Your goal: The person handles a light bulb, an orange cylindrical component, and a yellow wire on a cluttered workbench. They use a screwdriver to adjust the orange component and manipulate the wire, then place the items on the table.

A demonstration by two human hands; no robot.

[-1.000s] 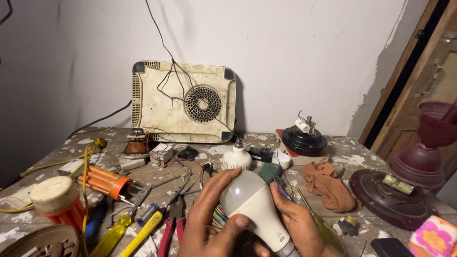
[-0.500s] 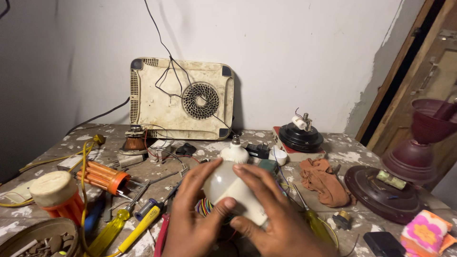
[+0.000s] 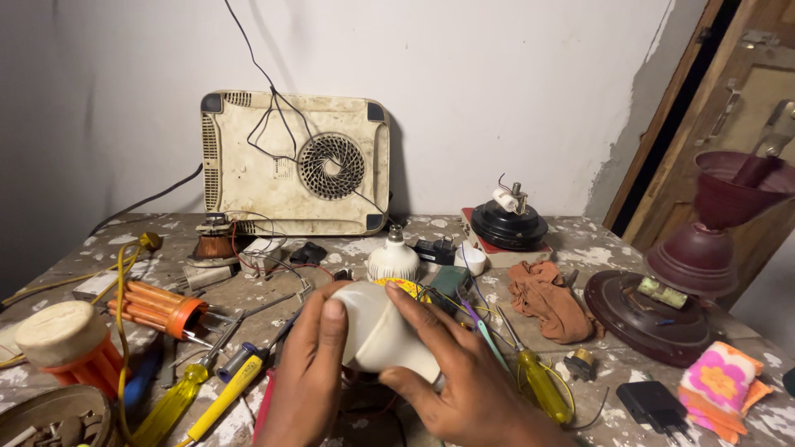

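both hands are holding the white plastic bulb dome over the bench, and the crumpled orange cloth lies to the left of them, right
Not quite. In the head view both hands, left and right, do hold the white plastic bulb dome, but the crumpled orange cloth lies to their right, not left.

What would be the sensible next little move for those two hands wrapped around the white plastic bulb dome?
Probably a gentle twist of the white plastic bulb dome to work it loose. The left hand grips its left side with the thumb on top, and the right hand spreads fingers across the right. Both clamp it above the cluttered worktable, a grip that suits turning.
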